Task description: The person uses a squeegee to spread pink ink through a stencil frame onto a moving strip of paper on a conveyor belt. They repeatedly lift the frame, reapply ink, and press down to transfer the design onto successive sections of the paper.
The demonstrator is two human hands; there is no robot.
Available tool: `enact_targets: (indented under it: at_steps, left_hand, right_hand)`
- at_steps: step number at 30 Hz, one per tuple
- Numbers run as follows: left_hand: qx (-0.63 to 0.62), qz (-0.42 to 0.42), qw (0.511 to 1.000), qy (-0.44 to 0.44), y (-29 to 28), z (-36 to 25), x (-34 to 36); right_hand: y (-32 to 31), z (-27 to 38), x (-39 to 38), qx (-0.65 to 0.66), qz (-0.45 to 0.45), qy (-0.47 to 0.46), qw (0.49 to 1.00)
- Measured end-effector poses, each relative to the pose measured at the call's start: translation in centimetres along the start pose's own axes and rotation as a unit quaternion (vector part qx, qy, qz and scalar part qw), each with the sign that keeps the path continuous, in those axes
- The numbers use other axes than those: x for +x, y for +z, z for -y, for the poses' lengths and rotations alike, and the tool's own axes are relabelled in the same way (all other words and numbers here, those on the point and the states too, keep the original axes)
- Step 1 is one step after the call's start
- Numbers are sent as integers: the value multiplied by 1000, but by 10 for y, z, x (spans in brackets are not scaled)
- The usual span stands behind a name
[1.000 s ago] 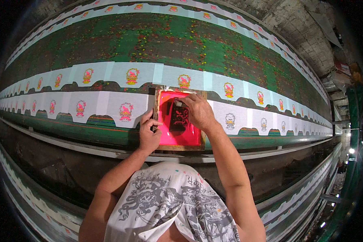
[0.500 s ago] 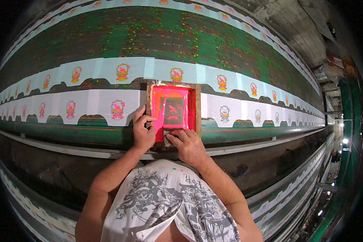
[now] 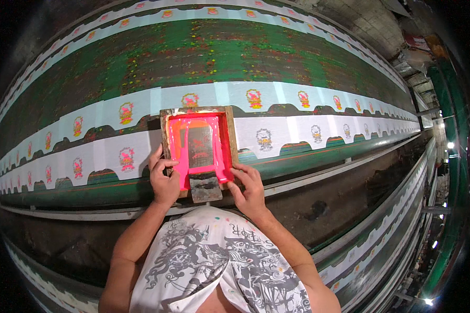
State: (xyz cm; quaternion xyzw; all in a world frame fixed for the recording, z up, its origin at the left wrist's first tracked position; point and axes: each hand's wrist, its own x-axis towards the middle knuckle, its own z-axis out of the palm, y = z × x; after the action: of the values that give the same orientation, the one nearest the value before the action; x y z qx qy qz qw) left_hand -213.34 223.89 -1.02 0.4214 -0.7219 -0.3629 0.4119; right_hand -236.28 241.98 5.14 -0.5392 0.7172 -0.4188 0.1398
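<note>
A wooden screen-printing frame (image 3: 231, 136) lies over the near strip of white cloth pieces, just in front of me. Pink ink (image 3: 222, 151) coats its inside around a dark mesh window (image 3: 200, 146). A squeegee (image 3: 206, 189) with a dark, worn blade rests at the frame's near end, touched by neither hand. On the frame's left side, my left hand (image 3: 165, 182) grips the wood with fingers curled over the edge. My right hand (image 3: 249, 192) holds the near right corner, thumb and fingers around the wood. The print beneath the frame is hidden.
White cloth pieces (image 3: 263, 141) with grey outline prints run off to the right; those on the left carry pink prints (image 3: 127, 159). Behind lies a row with pink and yellow prints (image 3: 254, 98), then a stained green table (image 3: 193, 52). A pale rail (image 3: 282, 187) borders the near edge.
My right hand has let go of the squeegee and taken hold of the frame's right corner. The squeegee now leans back toward me. The frame sits further left and tilted in view.
</note>
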Motion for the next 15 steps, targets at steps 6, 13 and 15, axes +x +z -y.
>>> enact_targets:
  at_steps: [6,13,15]
  left_hand:
    - [-51,-11,999,10,88,-41,-3]
    - [-19,-4,999,-33,189,-69,-19]
    - [-28,-6,999,-45,203,-71,-22]
  right_hand:
    - [-52,-67,-17,67,-58,77,993]
    - [-132,-135,-20,58,-56,72,994]
    - [-148,-149,-20,62,-45,65,995]
